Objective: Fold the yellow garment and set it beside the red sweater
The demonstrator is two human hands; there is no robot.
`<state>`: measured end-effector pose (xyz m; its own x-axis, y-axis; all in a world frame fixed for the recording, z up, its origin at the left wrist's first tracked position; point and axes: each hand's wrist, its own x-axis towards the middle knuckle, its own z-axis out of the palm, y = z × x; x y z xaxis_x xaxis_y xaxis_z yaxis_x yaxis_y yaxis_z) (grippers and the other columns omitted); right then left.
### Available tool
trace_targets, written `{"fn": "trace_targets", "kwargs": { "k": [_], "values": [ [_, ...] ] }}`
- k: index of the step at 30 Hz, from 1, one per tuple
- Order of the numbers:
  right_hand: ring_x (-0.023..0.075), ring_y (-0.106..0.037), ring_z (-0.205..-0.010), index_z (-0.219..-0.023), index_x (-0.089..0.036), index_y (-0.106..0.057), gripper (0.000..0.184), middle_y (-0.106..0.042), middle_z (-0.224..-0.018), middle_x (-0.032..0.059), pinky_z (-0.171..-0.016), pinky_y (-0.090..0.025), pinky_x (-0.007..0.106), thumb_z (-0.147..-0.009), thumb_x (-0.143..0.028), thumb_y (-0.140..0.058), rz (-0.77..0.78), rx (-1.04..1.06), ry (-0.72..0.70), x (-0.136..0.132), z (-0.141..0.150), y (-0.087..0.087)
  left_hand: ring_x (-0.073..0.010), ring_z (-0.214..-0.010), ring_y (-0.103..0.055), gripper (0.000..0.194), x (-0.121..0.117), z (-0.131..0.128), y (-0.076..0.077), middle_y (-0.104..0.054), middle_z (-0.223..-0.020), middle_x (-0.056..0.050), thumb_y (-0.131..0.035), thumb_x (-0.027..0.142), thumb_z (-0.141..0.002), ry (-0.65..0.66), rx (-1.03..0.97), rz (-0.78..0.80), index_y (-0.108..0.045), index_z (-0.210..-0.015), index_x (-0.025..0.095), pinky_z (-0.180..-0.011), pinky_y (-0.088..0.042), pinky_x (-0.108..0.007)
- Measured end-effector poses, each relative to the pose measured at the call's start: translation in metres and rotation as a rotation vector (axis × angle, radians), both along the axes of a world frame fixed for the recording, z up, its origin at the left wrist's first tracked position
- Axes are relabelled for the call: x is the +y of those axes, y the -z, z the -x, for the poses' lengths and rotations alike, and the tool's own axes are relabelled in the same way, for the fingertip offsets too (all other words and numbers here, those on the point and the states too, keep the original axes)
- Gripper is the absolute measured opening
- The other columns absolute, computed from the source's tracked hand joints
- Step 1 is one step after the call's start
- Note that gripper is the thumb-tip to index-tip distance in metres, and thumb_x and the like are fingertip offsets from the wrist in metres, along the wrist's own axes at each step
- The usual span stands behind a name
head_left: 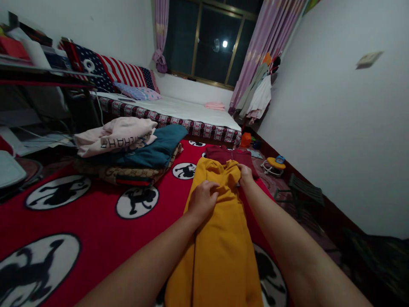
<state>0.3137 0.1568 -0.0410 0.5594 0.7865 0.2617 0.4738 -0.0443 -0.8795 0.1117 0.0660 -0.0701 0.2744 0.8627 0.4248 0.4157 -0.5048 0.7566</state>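
Note:
A long mustard-yellow garment [223, 238] lies lengthwise in front of me on a red blanket [105, 238] patterned with black monkeys in white ovals. Its far end is bunched and creased; from this angle I cannot tell whether it is trousers or a dress. My left hand [203, 199] rests on its left part, fingers bent and closed on the cloth. At the far right edge, my right hand [245, 174] pinches the fabric, with the fingertips partly hidden. Just beyond lies a folded dark red garment [246, 158], partly covered by the yellow one.
Left of centre stand stacked clothes: a pale pink top [118, 132], a teal garment [159, 147] and a brown patterned one [105, 172]. A cluttered desk [47, 76] is at left, a bed [179, 108] behind. A green folding stool [306, 189] stands by the right wall.

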Motion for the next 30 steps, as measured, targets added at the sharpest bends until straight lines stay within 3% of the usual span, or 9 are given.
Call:
{"fn": "trace_targets", "kwargs": {
  "k": [3, 6, 9, 13, 18, 21, 25, 28, 30],
  "values": [
    [0.0160, -0.057, -0.057, -0.071, -0.016, -0.065, 0.014, -0.058, -0.055, -0.0024, -0.057, -0.049, 0.027, -0.063, -0.017, -0.054, 0.029, -0.008, -0.021, -0.007, -0.008, 0.004, -0.0165, -0.087, -0.061, 0.021, -0.009, 0.004, -0.004, -0.066, -0.094, -0.002, -0.059, 0.011, -0.079, 0.031, 0.145, -0.109, -0.068, -0.095, 0.022, -0.077, -0.047, -0.027],
    [0.0160, -0.058, -0.064, -0.089, -0.018, -0.070, 0.034, -0.060, -0.062, -0.0034, -0.064, -0.048, 0.026, -0.058, -0.012, -0.061, 0.066, -0.078, -0.077, -0.016, -0.015, -0.003, -0.0164, -0.086, -0.059, 0.015, -0.017, 0.004, -0.011, -0.063, -0.093, -0.002, -0.056, 0.016, -0.085, 0.112, 0.301, -0.255, -0.067, -0.094, 0.022, -0.071, -0.045, -0.026],
    [0.0189, -0.060, -0.078, -0.113, -0.029, -0.067, 0.056, -0.066, -0.082, 0.0005, -0.073, -0.045, 0.028, -0.060, -0.011, -0.067, 0.156, -0.498, -0.214, -0.028, -0.019, -0.019, -0.0170, -0.085, -0.057, 0.014, -0.021, 0.000, -0.014, -0.062, -0.092, -0.005, -0.053, 0.020, -0.090, 0.209, 0.455, -0.395, -0.067, -0.088, 0.018, -0.070, -0.044, -0.027],
    [0.0243, -0.057, -0.100, -0.126, -0.035, -0.061, 0.047, -0.060, -0.115, 0.0091, -0.078, -0.043, 0.030, -0.081, -0.019, -0.058, 0.235, -1.208, -0.347, -0.042, -0.014, -0.042, -0.0183, -0.086, -0.056, 0.016, -0.023, -0.005, -0.013, -0.060, -0.091, -0.007, -0.051, 0.019, -0.091, 0.294, 0.558, -0.515, -0.066, -0.086, 0.016, -0.068, -0.044, -0.029],
    [0.0270, -0.041, -0.127, -0.135, -0.037, -0.051, 0.057, -0.036, -0.150, 0.0065, -0.091, -0.041, 0.037, -0.087, -0.008, -0.046, 0.176, -1.501, -0.506, -0.042, 0.005, -0.061, -0.0185, -0.085, -0.055, 0.017, -0.021, -0.005, -0.008, -0.058, -0.088, -0.007, -0.050, 0.019, -0.092, 0.346, 0.538, -0.578, -0.064, -0.085, 0.015, -0.068, -0.044, -0.029],
    [0.0299, -0.029, -0.136, -0.119, -0.035, -0.065, 0.042, -0.034, -0.152, 0.0020, -0.096, -0.038, 0.043, -0.086, -0.013, -0.052, 0.246, -1.600, -0.668, -0.036, 0.006, -0.067, -0.0192, -0.088, -0.055, 0.018, -0.023, -0.004, -0.007, -0.058, -0.090, -0.008, -0.049, 0.018, -0.092, 0.359, 0.533, -0.556, -0.065, -0.084, 0.015, -0.071, -0.045, -0.030],
    [0.0353, -0.033, -0.131, -0.090, -0.024, -0.076, 0.020, -0.046, -0.144, 0.0082, -0.094, -0.039, 0.046, -0.078, -0.016, -0.062, 0.360, -1.620, -0.473, -0.030, -0.013, -0.079, -0.0175, -0.089, -0.057, 0.015, -0.027, -0.002, -0.010, -0.060, -0.095, -0.006, -0.051, 0.022, -0.092, 0.281, 0.418, -0.387, -0.065, -0.098, 0.019, -0.074, -0.046, -0.028],
    [0.0338, -0.046, -0.116, -0.090, -0.022, -0.076, 0.019, -0.058, -0.127, 0.0129, -0.085, -0.044, 0.042, -0.075, -0.020, -0.065, 0.429, -1.511, -0.314, -0.029, -0.027, -0.086, -0.0178, -0.092, -0.059, 0.032, -0.022, -0.001, -0.009, -0.062, -0.104, -0.007, -0.060, 0.031, -0.086, 0.092, 0.141, -0.187, -0.058, -0.116, 0.019, -0.078, -0.046, -0.028],
    [0.0321, -0.051, -0.109, -0.093, -0.021, -0.075, 0.021, -0.060, -0.121, 0.0134, -0.081, -0.046, 0.040, -0.075, -0.022, -0.063, 0.407, -1.433, -0.252, -0.028, -0.028, -0.086, -0.0172, -0.087, -0.061, 0.027, -0.015, 0.001, -0.007, -0.067, -0.097, -0.007, -0.060, 0.034, -0.086, -0.003, -0.004, -0.057, -0.063, -0.105, 0.016, -0.076, -0.044, -0.027]
  ]
}}
